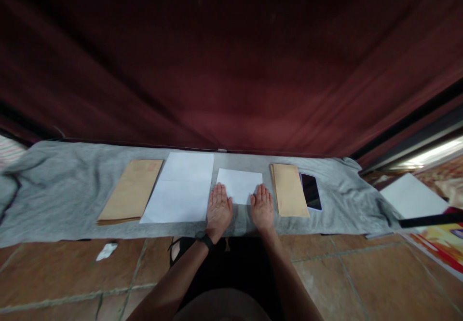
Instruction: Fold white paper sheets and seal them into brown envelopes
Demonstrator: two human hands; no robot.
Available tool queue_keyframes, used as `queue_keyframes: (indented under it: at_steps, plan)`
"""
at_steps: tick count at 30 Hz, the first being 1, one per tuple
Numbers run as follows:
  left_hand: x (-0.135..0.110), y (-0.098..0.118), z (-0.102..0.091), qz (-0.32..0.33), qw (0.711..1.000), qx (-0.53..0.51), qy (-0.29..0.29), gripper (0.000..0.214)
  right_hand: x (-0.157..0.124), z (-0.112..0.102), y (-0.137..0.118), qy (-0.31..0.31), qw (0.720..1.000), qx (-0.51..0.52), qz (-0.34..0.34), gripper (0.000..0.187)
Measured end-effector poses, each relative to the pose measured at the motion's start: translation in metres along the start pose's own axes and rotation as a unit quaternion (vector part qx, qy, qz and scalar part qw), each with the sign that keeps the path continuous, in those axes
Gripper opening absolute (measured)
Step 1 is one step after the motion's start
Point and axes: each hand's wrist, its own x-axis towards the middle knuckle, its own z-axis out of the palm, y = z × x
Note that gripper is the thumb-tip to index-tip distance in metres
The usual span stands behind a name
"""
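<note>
A small white sheet of paper [240, 186], perhaps folded, lies on the grey cloth in front of me. My left hand [219, 210] rests flat at its lower left corner, fingers stretched forward, with a dark watch on the wrist. Flat at the lower right corner lies my right hand [262, 209], its fingers also extended. Neither hand grips anything. Left of my left hand is a larger stack of white paper [179, 190] with a faint crease across it. Just right of my right hand sits a small pile of brown envelopes [289, 190].
Larger brown envelopes [132, 190] lie at the left on the grey cloth [65, 190]. A phone [311, 191] is beside the small envelopes. A dark red curtain-like surface [231, 70] rises behind. On the tiled floor is a scrap of white paper [107, 251].
</note>
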Motion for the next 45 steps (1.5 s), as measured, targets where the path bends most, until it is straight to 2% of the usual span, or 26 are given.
queue_keyframes:
  at_steps: [4, 9, 11, 13, 17, 22, 26, 32, 35, 39, 45]
  plan:
    - [-0.006, 0.005, -0.007, 0.008, 1.000, -0.016, 0.015, 0.058, -0.008, -0.007, 0.003, -0.004, 1.000, 0.017, 0.001, 0.053]
    - [-0.019, 0.019, -0.015, 0.136, 0.989, -0.032, -0.038, 0.056, -0.031, -0.017, -0.003, -0.064, 0.988, 0.058, -0.127, 0.052]
    - [-0.025, 0.021, -0.016, 0.158, 0.985, -0.027, -0.058, 0.056, -0.040, -0.021, -0.003, -0.080, 0.984, 0.049, -0.150, 0.050]
    - [-0.030, 0.019, -0.016, 0.147, 0.987, -0.017, -0.067, 0.056, -0.046, -0.024, -0.001, -0.081, 0.986, 0.029, -0.145, 0.049]
    - [-0.037, 0.011, -0.017, 0.082, 0.995, 0.007, -0.060, 0.062, -0.052, -0.026, 0.007, -0.065, 0.991, 0.000, -0.116, 0.051]
    - [-0.042, 0.001, -0.022, 0.031, 0.998, 0.020, -0.057, 0.062, -0.055, -0.023, 0.010, -0.035, 0.998, 0.007, -0.053, 0.053]
    - [-0.028, 0.003, -0.026, 0.041, 0.997, 0.007, -0.065, 0.057, -0.038, -0.024, 0.005, -0.034, 0.998, 0.052, -0.020, 0.052]
    - [0.031, 0.017, -0.017, 0.138, 0.986, -0.041, -0.081, 0.054, 0.020, -0.017, -0.013, -0.074, 0.985, 0.129, -0.086, 0.051]
    - [0.054, 0.018, -0.004, 0.140, 0.983, -0.037, -0.111, 0.054, 0.041, -0.007, -0.020, -0.107, 0.980, 0.119, -0.119, 0.049]
    - [0.064, 0.009, 0.009, 0.126, 0.985, -0.022, -0.119, 0.053, 0.055, 0.005, -0.020, -0.119, 0.985, 0.072, -0.103, 0.048]
    - [0.061, -0.003, 0.017, 0.069, 0.995, 0.004, -0.076, 0.058, 0.067, 0.018, -0.008, -0.081, 0.994, 0.032, -0.068, 0.049]
